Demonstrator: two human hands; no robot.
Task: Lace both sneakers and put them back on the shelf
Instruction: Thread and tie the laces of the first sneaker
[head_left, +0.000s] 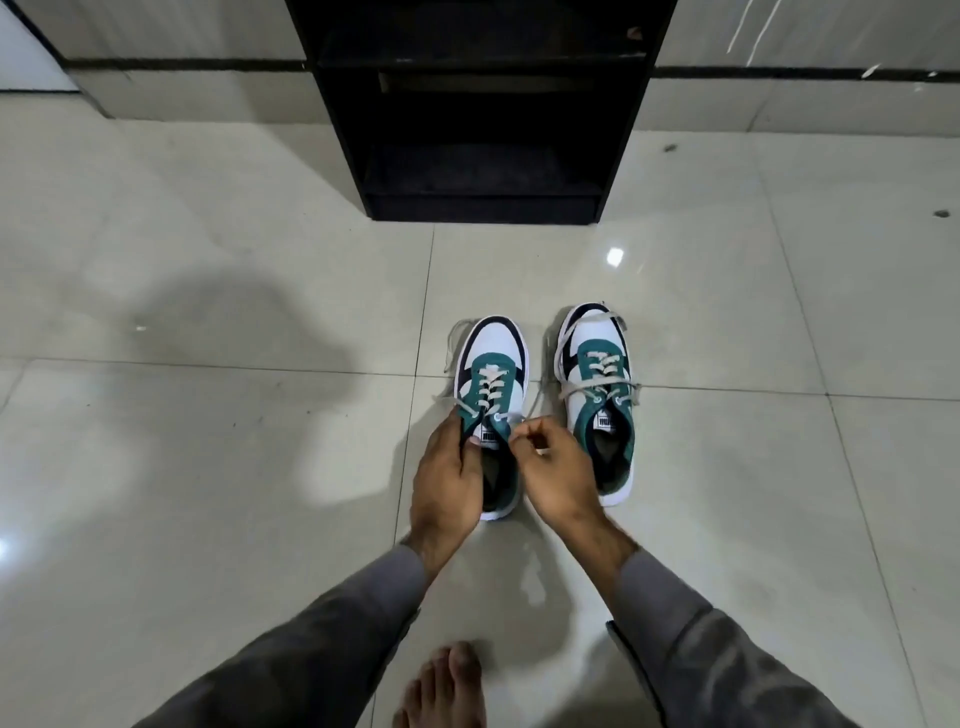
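Note:
Two white, green and dark navy sneakers stand side by side on the tiled floor, toes pointing away from me. My left hand grips the left sneaker at its green collar beside the tongue. My right hand pinches the end of that sneaker's pale lace at the top eyelet. A loose lace end trails off the left side of this shoe. The right sneaker stands untouched, its lace lying loose across the upper. The black shelf stands ahead, its lower compartments dark.
My bare foot rests on the floor near the bottom edge, between my grey sleeves. The glossy floor tiles spread left and right of the shoes. A tiled wall base runs behind the shelf.

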